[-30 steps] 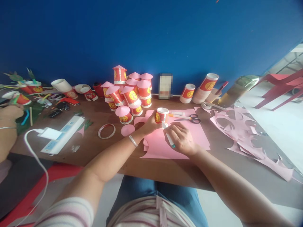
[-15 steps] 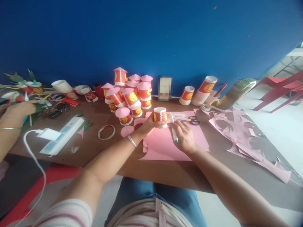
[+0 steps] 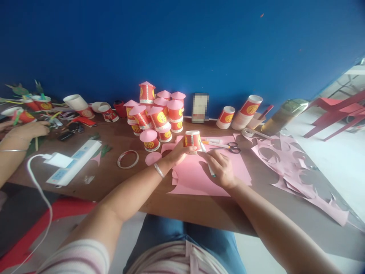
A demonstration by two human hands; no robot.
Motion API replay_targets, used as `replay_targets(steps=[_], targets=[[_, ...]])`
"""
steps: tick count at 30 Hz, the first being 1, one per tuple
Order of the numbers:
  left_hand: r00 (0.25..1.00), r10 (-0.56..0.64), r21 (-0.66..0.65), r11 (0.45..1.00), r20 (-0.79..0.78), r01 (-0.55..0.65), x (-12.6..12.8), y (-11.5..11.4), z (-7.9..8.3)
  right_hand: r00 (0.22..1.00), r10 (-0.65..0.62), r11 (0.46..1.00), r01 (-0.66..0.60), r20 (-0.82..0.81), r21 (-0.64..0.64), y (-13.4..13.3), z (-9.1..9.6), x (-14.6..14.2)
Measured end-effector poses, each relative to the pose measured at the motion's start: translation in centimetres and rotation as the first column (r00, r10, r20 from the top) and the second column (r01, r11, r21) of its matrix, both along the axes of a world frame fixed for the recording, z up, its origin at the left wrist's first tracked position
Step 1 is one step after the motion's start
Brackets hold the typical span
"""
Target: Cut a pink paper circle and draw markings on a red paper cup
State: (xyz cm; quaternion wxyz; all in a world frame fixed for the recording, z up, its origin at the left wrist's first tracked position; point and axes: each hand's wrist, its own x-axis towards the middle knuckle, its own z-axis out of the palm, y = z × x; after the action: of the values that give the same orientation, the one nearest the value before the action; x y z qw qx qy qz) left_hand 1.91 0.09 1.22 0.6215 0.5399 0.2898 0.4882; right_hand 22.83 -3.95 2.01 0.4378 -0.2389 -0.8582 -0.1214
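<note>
A red and white paper cup (image 3: 192,138) is gripped upright in my left hand (image 3: 181,152), above the pink paper sheets (image 3: 196,179). My right hand (image 3: 221,165) is closed around a white marker (image 3: 210,164), whose upper end points at the cup's right side; whether it touches cannot be made out. Beyond my right hand, scissors (image 3: 234,147) lie on the paper beside another white marker (image 3: 212,140). Left of the sheets is a pink paper disc (image 3: 153,158), in front of a cluster of red cups with pink cone tops (image 3: 158,118).
A roll of tape (image 3: 128,159) and a white power strip (image 3: 74,161) lie to the left. Another person's hand (image 3: 31,131) is at the far left. On the right are pink paper scraps (image 3: 296,171), paper cups (image 3: 226,117) and a bottle (image 3: 285,114).
The marker in my right hand has tilted and its upper end has moved left and down toward the cup. At the far left, the other person's hand has shifted right.
</note>
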Motion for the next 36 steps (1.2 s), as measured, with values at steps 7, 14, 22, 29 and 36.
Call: replay_targets(steps=[7,14,22,29,36], targets=[[1.000,-0.018,-0.017,1.000,-0.001,0.018,0.1,0.0,0.2,0.999,-0.029,1.000,0.029,-0.017,-0.009,0.4,0.0,-0.2],[0.999,-0.033,-0.018,0.999,0.022,0.034,0.0,0.1,-0.1,1.000,-0.009,1.000,0.008,-0.004,-0.022,0.2,-0.1,-0.2],[0.996,-0.009,-0.043,0.999,0.087,0.013,-0.2,0.4,-0.8,0.999,-0.036,0.999,0.035,-0.030,-0.038,0.5,0.0,-0.1],[0.996,-0.063,-0.059,0.996,0.069,0.067,-0.2,0.4,-0.7,0.999,-0.038,0.998,0.036,-0.035,-0.052,0.6,-0.5,-0.2],[0.993,-0.064,-0.083,0.994,0.095,0.072,-0.3,0.4,-0.8,0.998,0.000,0.996,-0.006,-0.065,-0.094,0.7,-0.8,-0.3]])
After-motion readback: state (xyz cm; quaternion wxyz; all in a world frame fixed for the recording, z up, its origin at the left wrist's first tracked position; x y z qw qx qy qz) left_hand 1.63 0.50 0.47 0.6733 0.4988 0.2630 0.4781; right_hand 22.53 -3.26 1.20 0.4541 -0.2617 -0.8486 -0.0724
